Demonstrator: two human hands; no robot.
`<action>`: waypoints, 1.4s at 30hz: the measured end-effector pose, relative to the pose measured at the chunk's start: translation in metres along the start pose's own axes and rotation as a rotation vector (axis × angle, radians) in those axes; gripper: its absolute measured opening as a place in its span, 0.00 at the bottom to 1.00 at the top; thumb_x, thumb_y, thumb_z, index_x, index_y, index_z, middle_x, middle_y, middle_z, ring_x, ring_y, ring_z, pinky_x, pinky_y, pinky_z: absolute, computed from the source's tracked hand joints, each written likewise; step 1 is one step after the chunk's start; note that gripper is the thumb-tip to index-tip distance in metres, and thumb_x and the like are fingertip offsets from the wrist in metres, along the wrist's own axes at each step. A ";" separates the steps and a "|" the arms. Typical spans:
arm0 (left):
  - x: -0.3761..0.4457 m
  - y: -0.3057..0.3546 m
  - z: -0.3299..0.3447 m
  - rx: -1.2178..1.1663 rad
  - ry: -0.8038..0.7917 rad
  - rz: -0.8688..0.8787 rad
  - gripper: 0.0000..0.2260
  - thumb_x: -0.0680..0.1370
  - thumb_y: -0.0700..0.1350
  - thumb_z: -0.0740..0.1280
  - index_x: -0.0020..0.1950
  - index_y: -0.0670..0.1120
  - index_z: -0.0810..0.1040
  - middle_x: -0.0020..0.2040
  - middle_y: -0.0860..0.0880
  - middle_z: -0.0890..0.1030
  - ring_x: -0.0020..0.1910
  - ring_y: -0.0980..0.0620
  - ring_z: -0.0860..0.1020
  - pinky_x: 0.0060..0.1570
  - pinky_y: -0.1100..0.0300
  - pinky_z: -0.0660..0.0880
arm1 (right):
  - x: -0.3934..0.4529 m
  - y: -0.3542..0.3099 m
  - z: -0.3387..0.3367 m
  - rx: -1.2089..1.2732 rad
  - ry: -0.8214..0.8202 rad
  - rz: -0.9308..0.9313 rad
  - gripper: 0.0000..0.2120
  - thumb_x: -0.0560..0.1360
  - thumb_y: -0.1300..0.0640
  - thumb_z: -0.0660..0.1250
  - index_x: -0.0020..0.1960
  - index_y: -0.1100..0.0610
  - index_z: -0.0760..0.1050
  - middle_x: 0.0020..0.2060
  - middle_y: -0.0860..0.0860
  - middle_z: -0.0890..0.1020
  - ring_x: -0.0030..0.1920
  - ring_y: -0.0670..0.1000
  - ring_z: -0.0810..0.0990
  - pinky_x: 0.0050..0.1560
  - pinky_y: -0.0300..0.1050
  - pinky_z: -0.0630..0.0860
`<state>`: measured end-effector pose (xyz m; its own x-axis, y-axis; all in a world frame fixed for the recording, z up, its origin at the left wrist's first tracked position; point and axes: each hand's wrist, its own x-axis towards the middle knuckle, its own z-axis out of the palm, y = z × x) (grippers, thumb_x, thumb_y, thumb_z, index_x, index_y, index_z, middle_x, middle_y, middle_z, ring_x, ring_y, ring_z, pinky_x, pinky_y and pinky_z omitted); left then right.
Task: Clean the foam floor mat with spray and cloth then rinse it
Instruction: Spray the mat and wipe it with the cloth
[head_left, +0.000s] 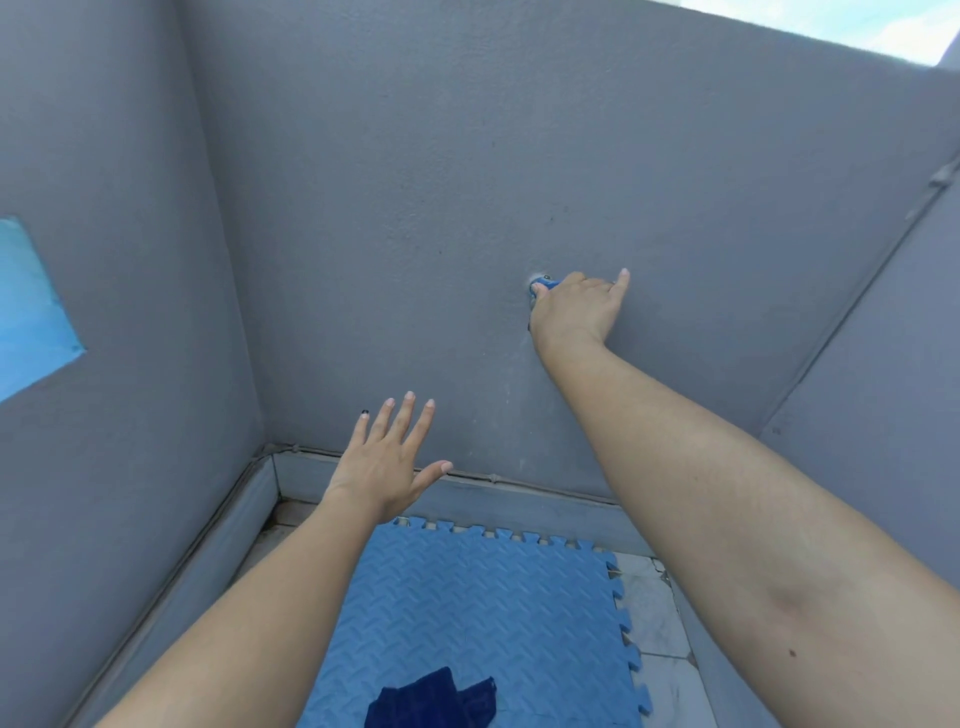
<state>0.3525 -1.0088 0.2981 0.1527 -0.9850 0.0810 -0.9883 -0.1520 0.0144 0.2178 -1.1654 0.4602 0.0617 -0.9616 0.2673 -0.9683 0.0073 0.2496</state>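
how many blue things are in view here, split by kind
foam floor mat: 1
dark blue cloth lying on the mat: 1
blue tap handle on the wall, under the right hand: 1
light blue patch on the left wall: 1
total: 4

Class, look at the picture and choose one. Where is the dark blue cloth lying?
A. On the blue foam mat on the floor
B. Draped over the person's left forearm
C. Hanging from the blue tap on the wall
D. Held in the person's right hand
A: the dark blue cloth lies crumpled on the blue foam mat, while the right hand is at the tap and the left hand is spread and empty.
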 end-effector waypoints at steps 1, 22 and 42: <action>0.000 -0.001 -0.001 -0.004 0.001 -0.003 0.37 0.73 0.68 0.36 0.76 0.51 0.32 0.78 0.47 0.37 0.77 0.45 0.40 0.75 0.46 0.43 | 0.000 0.000 0.000 0.008 -0.001 0.000 0.31 0.83 0.41 0.43 0.68 0.66 0.67 0.62 0.64 0.76 0.67 0.62 0.72 0.77 0.54 0.46; -0.014 -0.022 0.018 -0.033 0.004 -0.029 0.37 0.74 0.68 0.37 0.76 0.50 0.32 0.79 0.46 0.38 0.78 0.45 0.41 0.75 0.47 0.44 | -0.010 0.007 0.029 0.377 0.257 -0.035 0.48 0.75 0.27 0.47 0.79 0.64 0.45 0.78 0.64 0.45 0.79 0.60 0.42 0.76 0.60 0.38; -0.072 0.038 0.187 -0.129 -0.118 0.235 0.35 0.78 0.68 0.45 0.77 0.48 0.58 0.78 0.46 0.56 0.77 0.46 0.49 0.70 0.50 0.49 | -0.174 0.023 0.303 0.505 -0.034 -0.428 0.35 0.79 0.32 0.41 0.79 0.47 0.36 0.78 0.47 0.36 0.79 0.53 0.38 0.76 0.61 0.39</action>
<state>0.3035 -0.9591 0.1068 -0.0891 -0.9958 -0.0189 -0.9870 0.0857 0.1361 0.1111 -1.0813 0.1372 0.4664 -0.8593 0.2099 -0.8550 -0.4988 -0.1421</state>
